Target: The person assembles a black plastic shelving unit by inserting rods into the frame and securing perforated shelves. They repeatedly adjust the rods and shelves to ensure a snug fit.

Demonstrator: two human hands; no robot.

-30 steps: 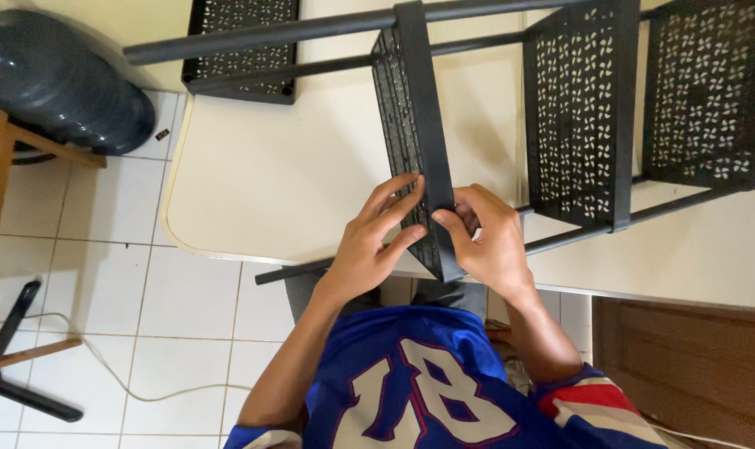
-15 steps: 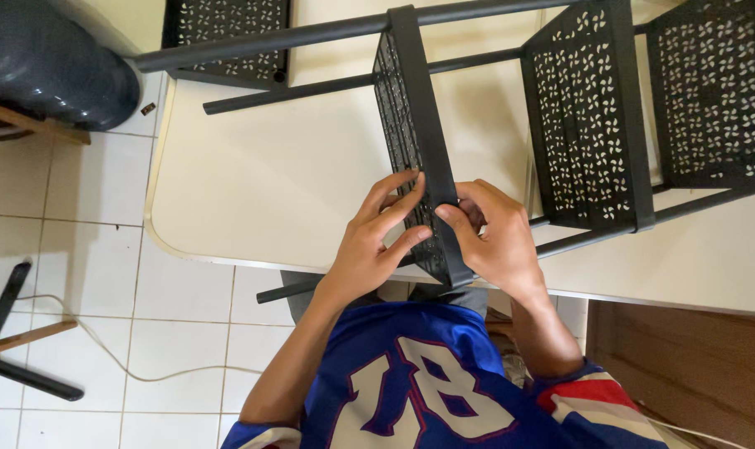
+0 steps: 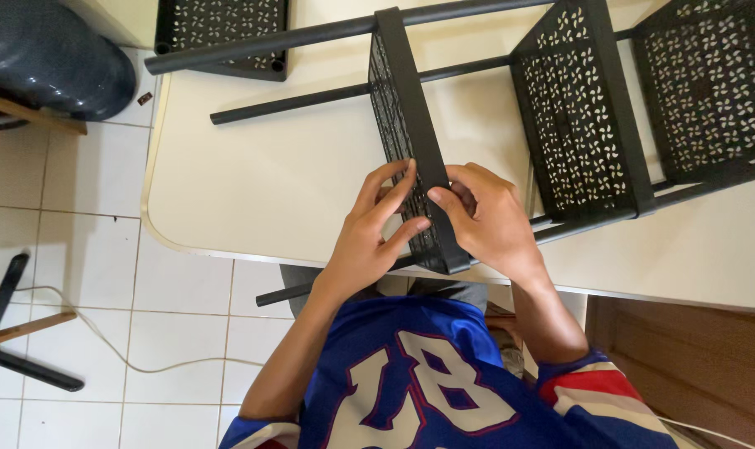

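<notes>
Cream table (image 3: 253, 183) edge nearby; left hand (image 3: 376, 237) and right hand (image 3: 487, 218) seemingly pinch black shelf panel (image 3: 415, 158).

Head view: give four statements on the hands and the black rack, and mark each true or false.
1. Both hands, left hand and right hand, grip the black perforated shelf panel. True.
2. The rack lies on a cream table. True.
3. The floor is carpeted. False: white floor tiles.
4. The person wears a plain green shirt. False: a blue jersey with white figures.
</notes>
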